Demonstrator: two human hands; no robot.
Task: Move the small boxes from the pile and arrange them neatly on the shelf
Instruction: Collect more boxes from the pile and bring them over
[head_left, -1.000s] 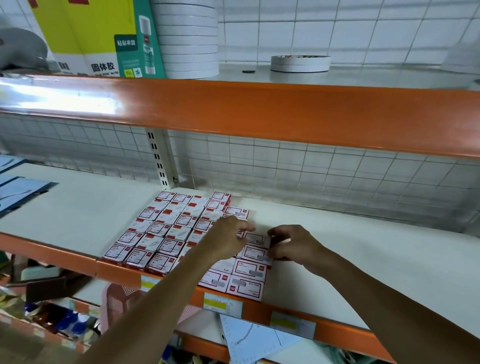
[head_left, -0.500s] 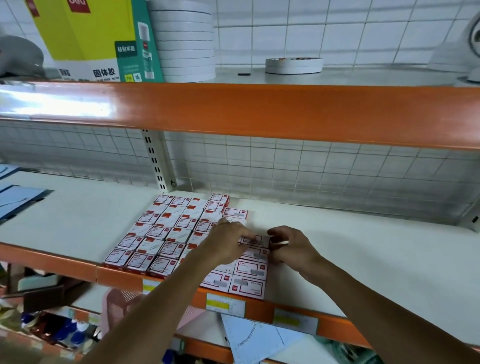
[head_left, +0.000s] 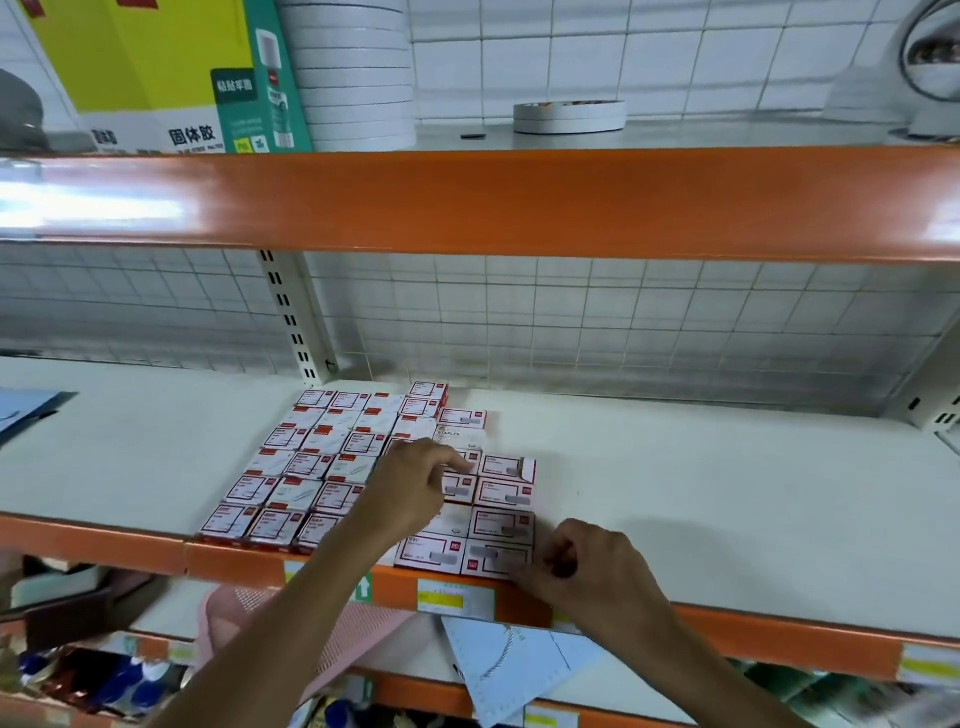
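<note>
Resting my left hand (head_left: 410, 493) on the small boxes (head_left: 332, 467), I am reaching one finger toward twelve o'clock, grasping nothing. My right hand (head_left: 587, 571) is sitting curled at the block's four o'clock corner; whether its grip is pinching anything I cannot tell. Boxes are lying in rows along the shelf (head_left: 727, 493) front.

Left hand (head_left: 415, 491): forearm bare, reaching up and forward from lower left; wrist slightly bent; index finger extended forward and to the right, remaining fingers loosely curled beneath; nothing gripped. Right hand (head_left: 587, 569): forearm bare, entering from lower right; back of hand up; fingers curled inward toward the palm; contents of grip not discernible.
</note>
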